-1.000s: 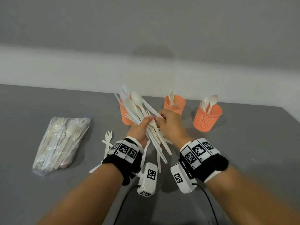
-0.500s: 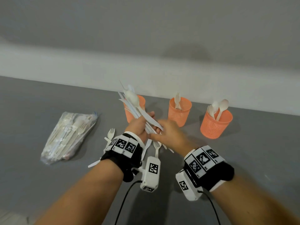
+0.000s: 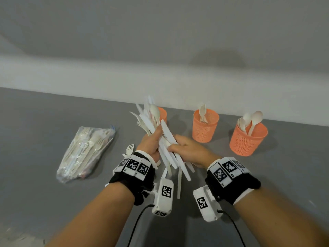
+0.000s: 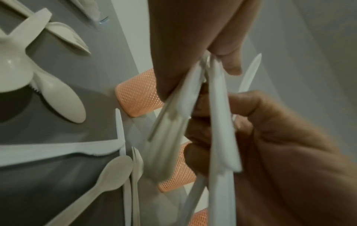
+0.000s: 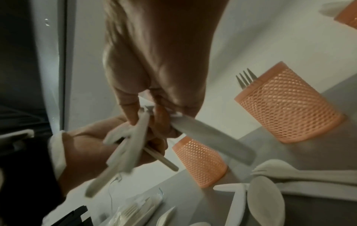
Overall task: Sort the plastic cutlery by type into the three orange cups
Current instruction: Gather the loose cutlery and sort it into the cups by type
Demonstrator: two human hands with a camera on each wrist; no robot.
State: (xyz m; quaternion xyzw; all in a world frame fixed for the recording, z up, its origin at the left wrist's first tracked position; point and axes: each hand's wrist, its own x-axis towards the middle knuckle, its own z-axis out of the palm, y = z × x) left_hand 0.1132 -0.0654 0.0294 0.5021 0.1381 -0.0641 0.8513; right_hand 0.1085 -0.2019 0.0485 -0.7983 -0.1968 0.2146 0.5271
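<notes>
My left hand (image 3: 156, 138) grips a fanned bundle of white plastic cutlery (image 3: 151, 120) upright above the grey table. My right hand (image 3: 173, 146) pinches a serrated white knife (image 3: 166, 131) at the bundle's right side. In the right wrist view that knife (image 5: 212, 140) sticks out from my fingertips. Three orange mesh cups stand behind. The left cup (image 3: 162, 114) is partly hidden by the bundle. The middle cup (image 3: 204, 129) holds a fork, and the right cup (image 3: 247, 141) holds several spoons.
A clear bag of more cutlery (image 3: 85, 152) lies at the left. A loose fork (image 3: 130, 149) lies by my left wrist. The left wrist view shows loose spoons (image 4: 61, 97) and a knife (image 4: 58, 149) on the table. A white wall runs along the far edge.
Both hands stay on the bundle. My right hand has slid lower along it, and one serrated knife now stands apart at the bundle's right side. The head view has shifted slightly.
</notes>
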